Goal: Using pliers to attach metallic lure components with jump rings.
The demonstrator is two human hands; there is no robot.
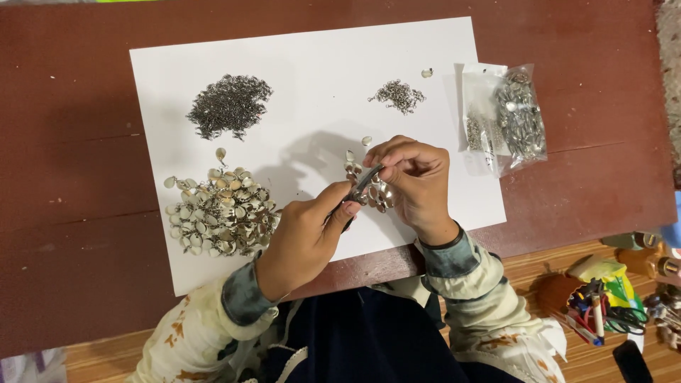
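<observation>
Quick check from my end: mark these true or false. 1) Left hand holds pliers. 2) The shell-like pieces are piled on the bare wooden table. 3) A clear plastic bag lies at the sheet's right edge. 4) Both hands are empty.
1) True: the left hand grips dark metal pliers.
2) False: the pile of pale shell-shaped metal pieces lies on the white paper sheet.
3) True: the clear plastic bag of silvery parts lies there.
4) False: the right hand holds a silvery linked cluster.
</observation>
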